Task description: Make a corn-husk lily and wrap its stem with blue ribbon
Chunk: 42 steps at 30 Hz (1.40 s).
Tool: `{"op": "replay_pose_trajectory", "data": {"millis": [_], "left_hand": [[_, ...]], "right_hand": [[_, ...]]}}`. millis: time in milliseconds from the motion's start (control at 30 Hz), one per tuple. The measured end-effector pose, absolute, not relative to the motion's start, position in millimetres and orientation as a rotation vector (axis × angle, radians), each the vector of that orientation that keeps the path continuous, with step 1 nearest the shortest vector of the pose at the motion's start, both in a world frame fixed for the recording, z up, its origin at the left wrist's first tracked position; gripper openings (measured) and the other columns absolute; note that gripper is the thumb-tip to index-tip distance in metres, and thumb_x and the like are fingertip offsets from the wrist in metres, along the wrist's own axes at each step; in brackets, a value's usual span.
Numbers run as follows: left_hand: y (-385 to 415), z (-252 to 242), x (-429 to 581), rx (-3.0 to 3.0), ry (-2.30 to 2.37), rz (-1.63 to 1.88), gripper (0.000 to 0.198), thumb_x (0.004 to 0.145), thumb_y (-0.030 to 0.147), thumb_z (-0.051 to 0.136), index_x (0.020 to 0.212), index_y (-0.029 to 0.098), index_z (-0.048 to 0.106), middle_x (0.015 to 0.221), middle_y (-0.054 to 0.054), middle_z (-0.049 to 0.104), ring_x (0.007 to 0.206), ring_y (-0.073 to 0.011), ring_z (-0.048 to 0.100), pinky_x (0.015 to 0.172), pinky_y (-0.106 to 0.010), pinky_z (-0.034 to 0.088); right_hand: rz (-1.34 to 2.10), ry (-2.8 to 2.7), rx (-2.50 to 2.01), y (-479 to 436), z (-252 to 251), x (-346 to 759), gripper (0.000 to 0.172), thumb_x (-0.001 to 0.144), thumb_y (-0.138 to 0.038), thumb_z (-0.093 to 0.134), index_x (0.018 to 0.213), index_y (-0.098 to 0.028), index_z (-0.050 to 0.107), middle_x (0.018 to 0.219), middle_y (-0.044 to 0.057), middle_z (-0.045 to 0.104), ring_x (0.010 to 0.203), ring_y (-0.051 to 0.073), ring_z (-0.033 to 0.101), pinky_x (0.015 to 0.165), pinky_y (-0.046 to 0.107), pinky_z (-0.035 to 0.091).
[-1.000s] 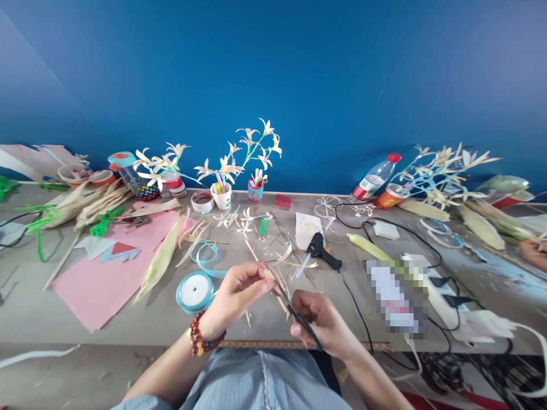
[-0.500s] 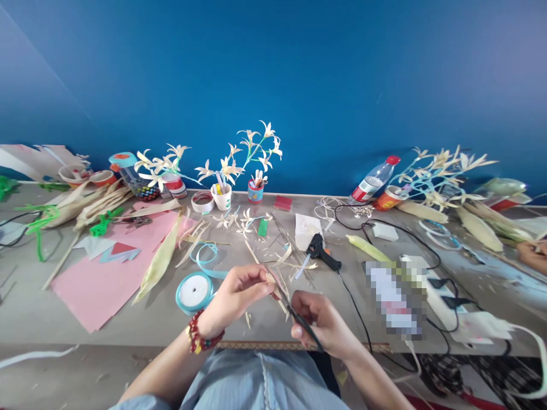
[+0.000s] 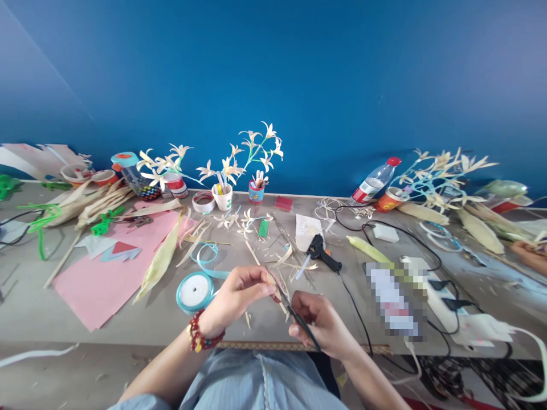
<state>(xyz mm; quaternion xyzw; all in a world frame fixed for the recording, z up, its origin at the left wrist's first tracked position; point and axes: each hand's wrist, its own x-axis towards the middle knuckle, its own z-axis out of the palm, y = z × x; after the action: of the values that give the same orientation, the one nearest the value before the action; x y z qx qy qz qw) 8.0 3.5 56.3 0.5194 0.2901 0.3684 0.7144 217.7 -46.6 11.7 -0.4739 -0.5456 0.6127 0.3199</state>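
My left hand [image 3: 245,293], with beaded bracelets at the wrist, pinches a small pale piece of husk [image 3: 273,280] between thumb and fingers. Fingers of my right hand [image 3: 318,322] are wrapped round dark scissors [image 3: 302,324], whose blades point up and left and reach the husk at my left fingertips. Left of my left hand lies a spool of light blue ribbon [image 3: 194,291], its loose end curling behind. Thin husk strips and scraps are scattered just beyond both hands.
A black glue gun [image 3: 323,253] with a cord lies beyond my right hand. Pink paper [image 3: 102,290] and husks are at left. Cups of pale flowers [image 3: 222,197] stand by the blue wall. At right are a bottle [image 3: 376,181], power strip [image 3: 444,307] and another person's hand [image 3: 530,256].
The scissors and my right hand have shifted very slightly. My left hand keeps its pinch on the husk. At the far right, the other person's hand has moved a little.
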Motion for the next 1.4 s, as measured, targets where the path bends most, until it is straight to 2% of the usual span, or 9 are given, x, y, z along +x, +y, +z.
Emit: {"op": "replay_pose_trajectory", "data": {"millis": [233, 467, 700, 967, 1100, 1300, 1400], "left_hand": [[2.2, 57.9, 9.3, 1.196, 0.641, 0.859, 0.029, 0.089, 0.036, 0.06, 0.073, 0.014, 0.07, 0.081, -0.009, 0.07, 0.08, -0.0203, 0.063, 0.082, -0.031, 0.047], [3.1, 59.0, 7.8, 1.263, 0.68, 0.839, 0.032, 0.088, 0.04, 0.06, 0.073, 0.014, 0.071, 0.077, -0.01, 0.07, 0.079, -0.0218, 0.064, 0.079, -0.032, 0.048], [2.9, 59.8, 7.3, 1.283, 0.672, 0.825, 0.032, 0.09, 0.037, 0.058, 0.073, 0.014, 0.071, 0.079, -0.01, 0.071, 0.081, -0.0223, 0.065, 0.079, -0.031, 0.047], [4.7, 60.7, 7.7, 1.282, 0.642, 0.831, 0.029, 0.09, 0.033, 0.057, 0.072, 0.014, 0.07, 0.077, -0.008, 0.069, 0.078, -0.0212, 0.064, 0.081, -0.032, 0.047], [4.4, 61.0, 6.3, 1.319, 0.653, 0.816, 0.03, 0.09, 0.033, 0.057, 0.071, 0.014, 0.07, 0.078, -0.009, 0.07, 0.081, -0.0221, 0.064, 0.079, -0.031, 0.046], [7.0, 58.0, 5.1, 1.361, 0.662, 0.796, 0.028, 0.09, 0.028, 0.056, 0.069, 0.014, 0.068, 0.077, -0.008, 0.07, 0.077, -0.0193, 0.062, 0.077, -0.03, 0.045], [8.3, 56.9, 4.9, 1.343, 0.644, 0.788, 0.027, 0.089, 0.027, 0.056, 0.069, 0.013, 0.067, 0.079, -0.009, 0.07, 0.078, -0.0203, 0.063, 0.078, -0.031, 0.045]], "right_hand": [[1.656, -1.352, -1.224, -47.8, 9.0, 215.5, 0.062, 0.059, -0.07, 0.078, 0.066, -0.022, 0.04, 0.047, -0.009, 0.041, 0.036, 0.007, 0.041, 0.038, 0.019, 0.025], [1.713, -1.33, -1.212, -48.1, 12.9, 213.5, 0.059, 0.059, -0.067, 0.079, 0.068, -0.022, 0.042, 0.048, -0.009, 0.045, 0.038, 0.007, 0.042, 0.039, 0.019, 0.032], [1.686, -1.341, -1.199, -48.4, 6.2, 214.8, 0.058, 0.062, -0.067, 0.078, 0.068, -0.021, 0.043, 0.049, -0.009, 0.041, 0.037, 0.007, 0.045, 0.038, 0.019, 0.032], [1.686, -1.338, -1.186, -47.8, 7.8, 213.9, 0.06, 0.061, -0.071, 0.076, 0.068, -0.022, 0.042, 0.047, -0.009, 0.042, 0.036, 0.007, 0.045, 0.037, 0.018, 0.031], [1.7, -1.332, -1.178, -47.7, 7.6, 215.1, 0.06, 0.061, -0.069, 0.078, 0.068, -0.021, 0.042, 0.049, -0.009, 0.041, 0.037, 0.007, 0.045, 0.037, 0.018, 0.029], [1.702, -1.353, -1.168, -45.5, 7.6, 216.7, 0.056, 0.064, -0.062, 0.08, 0.066, -0.021, 0.041, 0.048, -0.01, 0.041, 0.036, 0.007, 0.045, 0.037, 0.017, 0.03], [1.699, -1.367, -1.159, -45.4, 6.9, 217.3, 0.057, 0.065, -0.063, 0.079, 0.066, -0.021, 0.042, 0.047, -0.009, 0.041, 0.036, 0.007, 0.044, 0.037, 0.017, 0.028]]}}
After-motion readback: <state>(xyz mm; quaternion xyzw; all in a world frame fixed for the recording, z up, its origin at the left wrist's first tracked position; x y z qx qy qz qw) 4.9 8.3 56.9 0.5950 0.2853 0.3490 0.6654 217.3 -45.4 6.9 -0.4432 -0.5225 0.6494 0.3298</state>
